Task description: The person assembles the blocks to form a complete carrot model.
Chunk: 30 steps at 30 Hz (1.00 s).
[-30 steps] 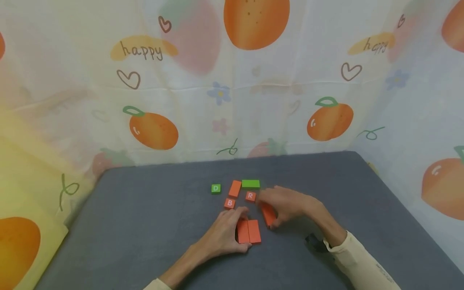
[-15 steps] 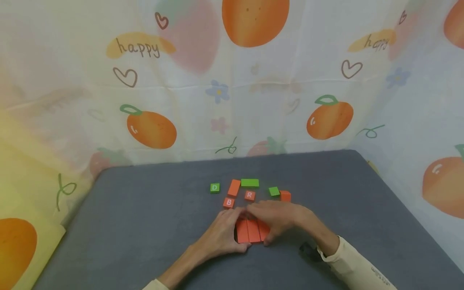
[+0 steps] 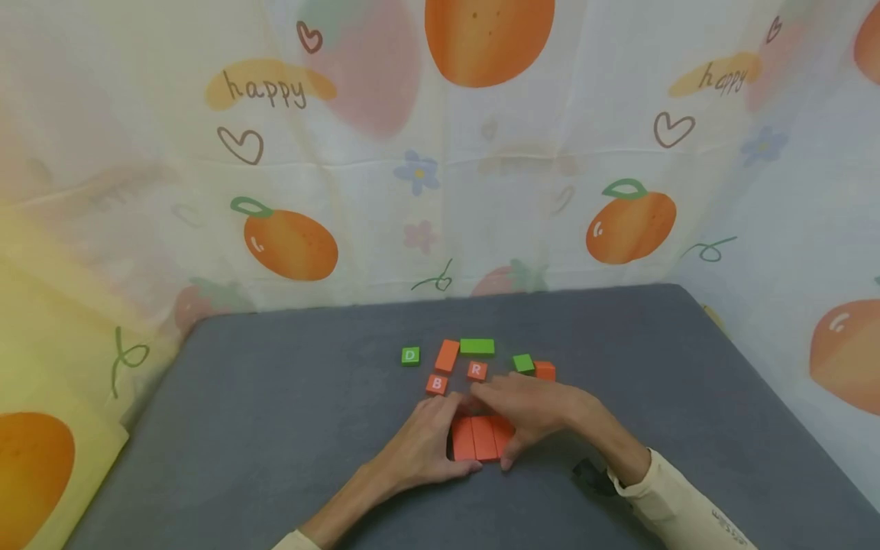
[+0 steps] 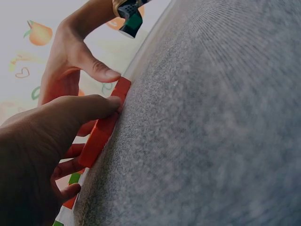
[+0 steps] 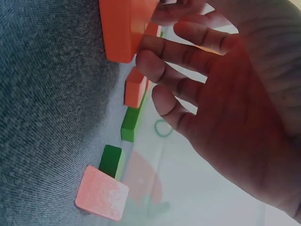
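Three orange-red rectangular blocks (image 3: 484, 438) lie flat side by side on the dark grey table, long sides touching. My left hand (image 3: 421, 444) holds the left part of the row, thumb at the near end and fingers at the far end. My right hand (image 3: 535, 410) grips the rightmost block (image 3: 504, 434) the same way and covers part of it. In the left wrist view, the left thumb presses the near faces of the red row (image 4: 98, 141). The right wrist view shows the right fingers curved by the end of an orange block (image 5: 120, 35).
Beyond the hands lie a red B tile (image 3: 436, 384), a red R tile (image 3: 477, 371), a green D tile (image 3: 410, 356), an orange block (image 3: 448, 356), a long green block (image 3: 477, 347), a small green block (image 3: 523, 363) and another orange block (image 3: 545, 370). A fruit-print cloth (image 3: 371, 191) stands behind.
My right hand has moved left and slid its block against the other two. The small green block and the orange block behind it have come into view. My left hand stays put.
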Each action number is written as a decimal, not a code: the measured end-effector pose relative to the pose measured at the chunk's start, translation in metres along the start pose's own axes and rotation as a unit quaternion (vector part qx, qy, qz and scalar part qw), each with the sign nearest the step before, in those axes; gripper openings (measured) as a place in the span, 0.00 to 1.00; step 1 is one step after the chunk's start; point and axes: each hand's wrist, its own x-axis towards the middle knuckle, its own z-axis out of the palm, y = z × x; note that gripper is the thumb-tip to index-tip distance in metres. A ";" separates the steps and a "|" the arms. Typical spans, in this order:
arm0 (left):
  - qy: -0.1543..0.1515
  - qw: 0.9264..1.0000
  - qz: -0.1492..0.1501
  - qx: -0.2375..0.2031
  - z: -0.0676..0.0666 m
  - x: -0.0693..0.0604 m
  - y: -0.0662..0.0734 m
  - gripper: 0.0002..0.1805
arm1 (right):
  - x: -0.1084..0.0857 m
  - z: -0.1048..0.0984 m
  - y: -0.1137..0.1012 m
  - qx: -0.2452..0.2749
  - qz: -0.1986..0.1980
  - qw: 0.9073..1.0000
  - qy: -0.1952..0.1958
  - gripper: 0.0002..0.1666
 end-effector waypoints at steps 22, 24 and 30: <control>-0.001 1.000 -0.002 -0.025 0.001 -0.001 0.001 0.35 | 0.001 0.006 0.000 0.038 -0.004 0.999 0.003 0.50; 0.002 1.000 -0.005 -0.026 0.001 -0.001 0.001 0.34 | 0.002 0.007 0.000 0.055 -0.006 0.998 0.000 0.52; 0.021 1.000 0.002 -0.019 0.004 -0.001 0.000 0.32 | 0.005 0.010 -0.003 0.077 -0.007 0.997 0.000 0.53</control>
